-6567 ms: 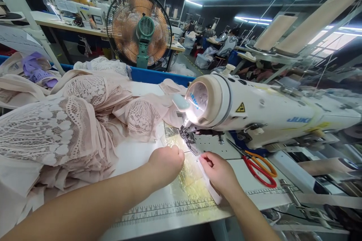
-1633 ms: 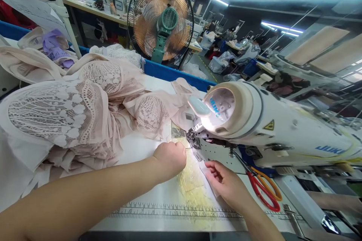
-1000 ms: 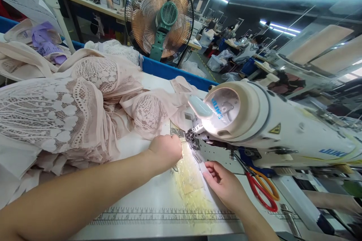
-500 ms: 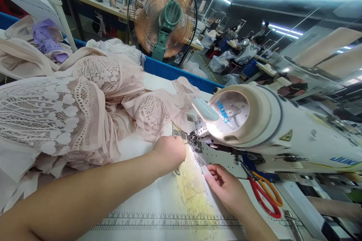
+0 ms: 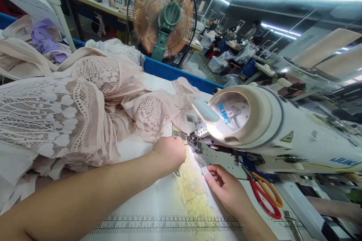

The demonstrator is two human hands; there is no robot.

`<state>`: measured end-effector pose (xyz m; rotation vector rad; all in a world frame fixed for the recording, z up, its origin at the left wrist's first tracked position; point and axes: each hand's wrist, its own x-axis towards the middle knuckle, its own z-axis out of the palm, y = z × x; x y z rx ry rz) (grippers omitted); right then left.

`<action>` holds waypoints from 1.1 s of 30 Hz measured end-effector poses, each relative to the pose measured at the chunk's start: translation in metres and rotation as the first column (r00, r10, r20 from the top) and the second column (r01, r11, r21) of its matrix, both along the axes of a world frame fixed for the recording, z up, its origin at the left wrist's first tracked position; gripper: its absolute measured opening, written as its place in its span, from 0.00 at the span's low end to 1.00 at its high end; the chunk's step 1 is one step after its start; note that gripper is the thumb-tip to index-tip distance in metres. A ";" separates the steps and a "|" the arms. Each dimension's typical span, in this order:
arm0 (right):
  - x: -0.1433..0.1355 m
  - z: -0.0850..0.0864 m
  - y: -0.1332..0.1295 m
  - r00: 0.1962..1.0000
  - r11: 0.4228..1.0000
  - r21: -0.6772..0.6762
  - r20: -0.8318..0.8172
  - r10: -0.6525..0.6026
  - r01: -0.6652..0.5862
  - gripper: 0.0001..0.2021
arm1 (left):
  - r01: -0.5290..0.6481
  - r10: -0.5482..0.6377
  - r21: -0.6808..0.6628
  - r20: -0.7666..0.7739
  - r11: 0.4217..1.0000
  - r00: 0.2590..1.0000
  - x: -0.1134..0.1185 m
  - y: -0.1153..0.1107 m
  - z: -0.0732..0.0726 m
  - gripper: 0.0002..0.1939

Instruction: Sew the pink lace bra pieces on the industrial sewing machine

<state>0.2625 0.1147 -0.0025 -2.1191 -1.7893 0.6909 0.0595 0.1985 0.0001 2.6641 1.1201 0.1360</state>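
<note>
My left hand (image 5: 170,153) is closed just left of the presser foot (image 5: 194,138) of a white sewing machine (image 5: 254,116). Its fingertips are turned away, so I cannot make out what they hold. Between thumb and fingers, my right hand (image 5: 224,186) pinches a narrow pale fabric strip (image 5: 204,168), which runs up towards the foot through a metal guide (image 5: 198,160). Beyond my left hand lies a pale pink lace bra (image 5: 152,115), its thin fabric reaching to the machine bed. Yellowed clear tape (image 5: 192,186) covers the table below the foot.
A heap of lace bra pieces (image 5: 53,116) fills the left side. Orange-and-red-handled scissors (image 5: 264,196) lie under the machine arm at right. A printed ruler (image 5: 158,224) crosses the near table. Behind the blue table edge (image 5: 175,75) stands a large fan (image 5: 162,17).
Both hands keep almost the same place and grip. The whole view has shifted very slightly; the fabric and machine look unchanged.
</note>
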 end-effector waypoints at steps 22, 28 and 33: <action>0.003 -0.006 0.000 0.999 0.999 0.021 -0.010 -0.048 0.048 0.10 | 0.032 -0.050 -0.085 -0.220 0.996 0.974 0.005 -0.008 0.018 0.12; 0.002 -0.005 0.000 0.998 0.998 0.022 -0.012 -0.055 0.056 0.11 | 0.013 -0.029 -0.075 -0.217 0.997 0.976 0.006 -0.010 0.020 0.13; 0.003 -0.005 0.000 0.999 0.999 0.023 -0.009 -0.048 0.048 0.11 | 0.016 -0.030 -0.068 -0.205 0.998 0.978 0.006 -0.010 0.019 0.11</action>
